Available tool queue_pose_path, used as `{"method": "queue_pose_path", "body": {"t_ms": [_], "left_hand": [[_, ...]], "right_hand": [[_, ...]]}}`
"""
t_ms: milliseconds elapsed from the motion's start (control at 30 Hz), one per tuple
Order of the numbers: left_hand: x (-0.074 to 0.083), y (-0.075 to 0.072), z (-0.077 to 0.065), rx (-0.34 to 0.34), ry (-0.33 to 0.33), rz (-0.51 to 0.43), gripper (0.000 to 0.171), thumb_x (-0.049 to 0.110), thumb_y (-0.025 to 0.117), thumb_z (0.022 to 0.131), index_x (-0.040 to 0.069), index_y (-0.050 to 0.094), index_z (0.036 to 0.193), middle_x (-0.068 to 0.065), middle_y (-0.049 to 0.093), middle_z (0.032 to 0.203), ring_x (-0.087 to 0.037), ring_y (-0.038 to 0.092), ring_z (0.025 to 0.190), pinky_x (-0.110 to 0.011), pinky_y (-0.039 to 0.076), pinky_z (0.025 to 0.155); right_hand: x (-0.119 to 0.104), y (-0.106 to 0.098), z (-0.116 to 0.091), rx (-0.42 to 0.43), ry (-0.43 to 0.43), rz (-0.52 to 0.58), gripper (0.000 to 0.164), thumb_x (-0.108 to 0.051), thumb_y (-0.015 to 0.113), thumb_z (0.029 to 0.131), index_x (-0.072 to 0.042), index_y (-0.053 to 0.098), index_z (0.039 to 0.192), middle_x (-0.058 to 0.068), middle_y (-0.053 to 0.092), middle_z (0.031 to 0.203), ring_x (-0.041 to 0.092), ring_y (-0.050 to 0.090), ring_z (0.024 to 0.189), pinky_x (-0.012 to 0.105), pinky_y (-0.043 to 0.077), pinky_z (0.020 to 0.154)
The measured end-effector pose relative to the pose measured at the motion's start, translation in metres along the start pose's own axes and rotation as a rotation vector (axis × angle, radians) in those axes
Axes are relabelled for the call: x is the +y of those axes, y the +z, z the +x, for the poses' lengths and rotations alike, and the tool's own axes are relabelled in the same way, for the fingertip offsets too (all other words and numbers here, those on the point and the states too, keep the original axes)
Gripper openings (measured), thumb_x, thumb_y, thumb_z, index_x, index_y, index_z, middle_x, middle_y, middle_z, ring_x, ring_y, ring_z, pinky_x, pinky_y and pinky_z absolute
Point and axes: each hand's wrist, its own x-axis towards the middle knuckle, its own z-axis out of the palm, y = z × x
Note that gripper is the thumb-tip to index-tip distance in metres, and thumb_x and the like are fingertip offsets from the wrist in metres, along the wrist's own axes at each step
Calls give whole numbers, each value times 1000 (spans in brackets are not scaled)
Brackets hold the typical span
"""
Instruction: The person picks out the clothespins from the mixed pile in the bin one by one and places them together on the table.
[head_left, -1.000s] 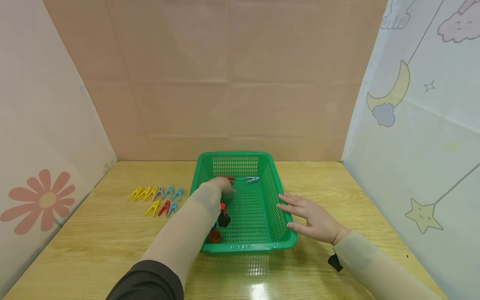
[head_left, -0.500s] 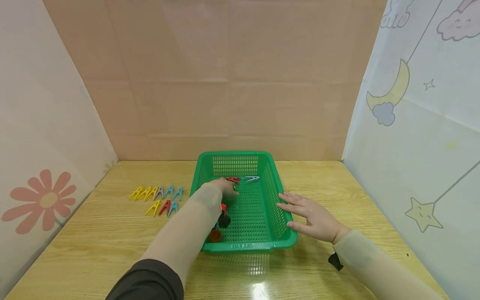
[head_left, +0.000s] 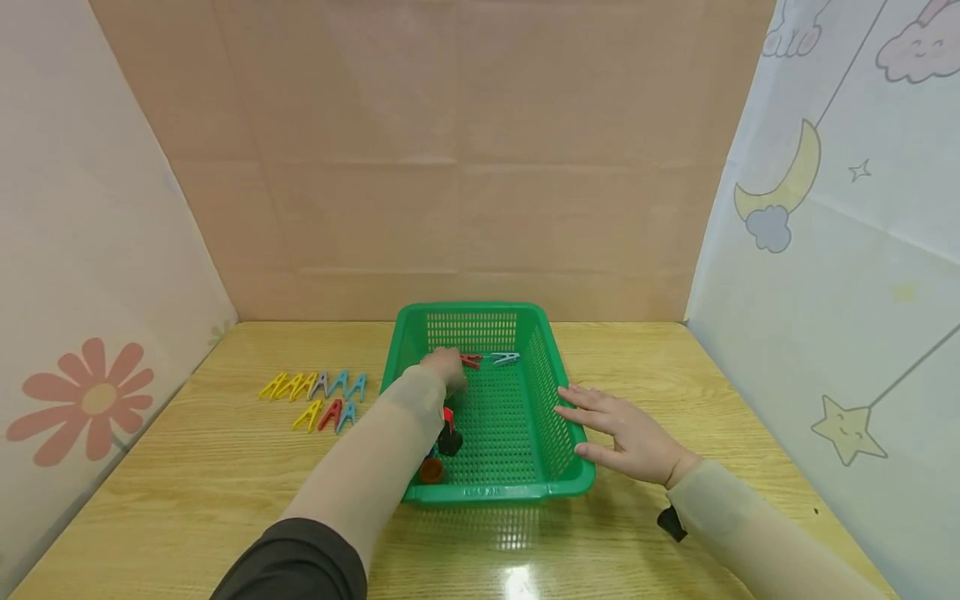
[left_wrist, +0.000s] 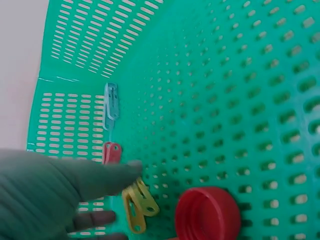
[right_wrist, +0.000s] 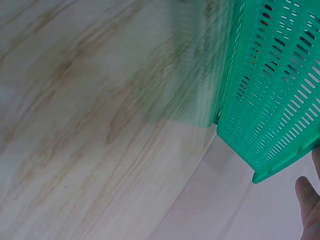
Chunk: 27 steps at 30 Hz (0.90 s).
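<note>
My left hand (head_left: 444, 371) is down inside the green basket (head_left: 495, 492), near its left side. In the left wrist view, the thumb (left_wrist: 112, 176) overlaps the upper end of a yellow clothespin (left_wrist: 142, 207), with fingertips (left_wrist: 97, 218) apart from it; no grip shows. Beyond lie a red clothespin (left_wrist: 111, 152) and a light blue clothespin (left_wrist: 111, 102). A red round cap (left_wrist: 207, 215) sits closer to the camera. My right hand (head_left: 626, 437) rests with spread fingers against the basket's right rim, its fingertips touching the edge.
On the wooden table (head_left: 202, 492), left of the basket, several clothespins lie in two rows, including a yellow one (head_left: 307, 416), a red one (head_left: 330, 415) and a blue one (head_left: 357, 387). An orange-brown cap (head_left: 431, 471) lies in the basket's near-left corner. Fabric walls surround the table.
My left hand's fingers have shifted slightly back and to the left inside the basket, and they look more bent downward. The right hand and the basket keep their places.
</note>
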Motion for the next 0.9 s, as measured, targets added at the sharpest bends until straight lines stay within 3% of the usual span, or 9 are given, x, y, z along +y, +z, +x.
{"method": "queue_pose_path", "body": {"t_ms": [67, 167, 267, 467, 600, 700, 800, 867, 900], "left_hand": [[-1, 2, 1, -5, -44, 104, 45, 26, 72, 88, 9, 60, 128, -17, 47, 137, -34, 51, 113, -44, 44, 85], [-2, 3, 1, -24, -60, 245, 29, 31, 74, 85, 16, 70, 110, -13, 54, 130, -35, 48, 114, -49, 38, 95], [-3, 3, 2, -18, -46, 264, 17, 26, 72, 88, 17, 71, 102, -11, 57, 126, -34, 49, 114, -51, 36, 98], [-3, 0, 4, 76, -22, 94, 18, 22, 65, 92, 9, 69, 104, -11, 62, 122, -31, 57, 110, -53, 37, 101], [-2, -2, 7, 115, -3, -37, 21, 26, 63, 91, 6, 65, 98, -10, 64, 106, -25, 57, 87, -47, 44, 86], [-2, -4, 8, 133, 12, -143, 26, 26, 64, 91, 3, 65, 102, -10, 63, 101, -23, 53, 76, -41, 44, 73], [0, -5, 7, 155, 46, -237, 30, 26, 66, 91, 2, 68, 109, -9, 64, 99, -19, 53, 74, -36, 45, 68], [2, -6, 7, 168, 71, -299, 26, 25, 65, 92, 4, 72, 105, -6, 65, 96, -18, 52, 72, -33, 43, 64], [3, -6, 7, 180, 84, -327, 27, 26, 66, 92, 5, 72, 108, -5, 68, 97, -18, 55, 77, -33, 45, 67]], "right_hand": [[0, 0, 0, 2, -1, -3, 54, -29, 66, 90, -13, 53, 139, 9, 42, 148, 36, 40, 133, 32, 23, 113], [1, 1, -1, 5, -2, -5, 54, -30, 66, 90, -13, 53, 140, 9, 42, 149, 34, 39, 135, 29, 20, 113], [1, 1, -1, 6, -2, -6, 54, -30, 66, 90, -13, 52, 140, 9, 42, 149, 33, 38, 135, 28, 19, 113], [1, 0, -1, 2, -3, -8, 54, -29, 66, 90, -14, 52, 140, 8, 42, 149, 36, 40, 133, 31, 23, 113], [0, 0, -1, 3, -6, -5, 53, -29, 65, 90, -13, 52, 140, 9, 42, 149, 37, 40, 133, 29, 21, 113], [0, 0, 0, 6, -6, -3, 53, -29, 65, 90, -13, 53, 139, 9, 42, 148, 37, 40, 133, 29, 20, 113], [0, 0, -1, 6, -4, -8, 53, -29, 66, 90, -12, 53, 139, 9, 42, 148, 35, 40, 134, 35, 25, 112], [0, 1, -1, 3, 1, -13, 53, -29, 66, 90, -13, 53, 139, 9, 42, 148, 34, 39, 134, 41, 29, 109], [0, 1, -1, 2, 4, -14, 54, -29, 66, 90, -13, 53, 139, 9, 42, 148, 34, 39, 134, 44, 31, 108]]}}
